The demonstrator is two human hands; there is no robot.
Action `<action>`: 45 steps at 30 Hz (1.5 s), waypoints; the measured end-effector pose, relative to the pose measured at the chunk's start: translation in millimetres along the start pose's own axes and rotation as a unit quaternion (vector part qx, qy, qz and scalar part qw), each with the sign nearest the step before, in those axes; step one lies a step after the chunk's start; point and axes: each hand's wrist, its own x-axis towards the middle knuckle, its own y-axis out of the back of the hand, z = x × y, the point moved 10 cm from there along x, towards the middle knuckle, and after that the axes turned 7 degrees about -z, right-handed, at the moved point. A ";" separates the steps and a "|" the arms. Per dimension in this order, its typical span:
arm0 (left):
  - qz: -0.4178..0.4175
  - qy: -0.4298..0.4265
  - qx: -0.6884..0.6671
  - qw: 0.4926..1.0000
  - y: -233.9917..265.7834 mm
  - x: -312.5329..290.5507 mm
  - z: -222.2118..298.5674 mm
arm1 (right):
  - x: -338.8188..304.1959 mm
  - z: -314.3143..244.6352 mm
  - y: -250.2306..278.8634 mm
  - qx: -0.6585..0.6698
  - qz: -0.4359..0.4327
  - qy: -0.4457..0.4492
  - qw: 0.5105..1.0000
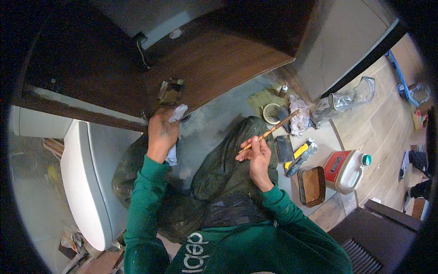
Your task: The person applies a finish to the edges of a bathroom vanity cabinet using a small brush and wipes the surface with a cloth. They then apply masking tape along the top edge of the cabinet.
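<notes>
My left hand (163, 132) is closed around a crumpled white cloth or paper wipe (178, 113), whose ends stick out above and below the fingers. It is at the front edge of a brown wooden cabinet (219, 75), close to a small metal-looking fitting (170, 91). Over my knee, my right hand (259, 160) pinches a thin, stained wooden stick (278, 126) that slants up to the right. Whether the stick ends in bristles I cannot tell.
To the right are a round tub (272, 113), a crumpled rag (299, 117), a yellow-handled tool (297, 153), a brown rectangular container (312, 186) and a jug with a green cap (347, 171). A clear plastic bag (349, 98) lies beyond. A white toilet (82, 182) stands left.
</notes>
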 end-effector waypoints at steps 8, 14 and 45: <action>0.034 -0.050 0.064 0.996 -25.8 25.3 -11.2 | -3.8 3.5 24.9 0.035 0.032 -0.026 0.999; 0.073 -0.152 0.049 0.984 -45.3 41.1 31.0 | -2.7 6.9 35.4 0.038 0.033 -0.042 0.998; -0.092 -0.381 -0.007 0.920 -163.0 207.7 254.0 | 6.1 27.0 61.0 0.079 0.083 -0.066 0.991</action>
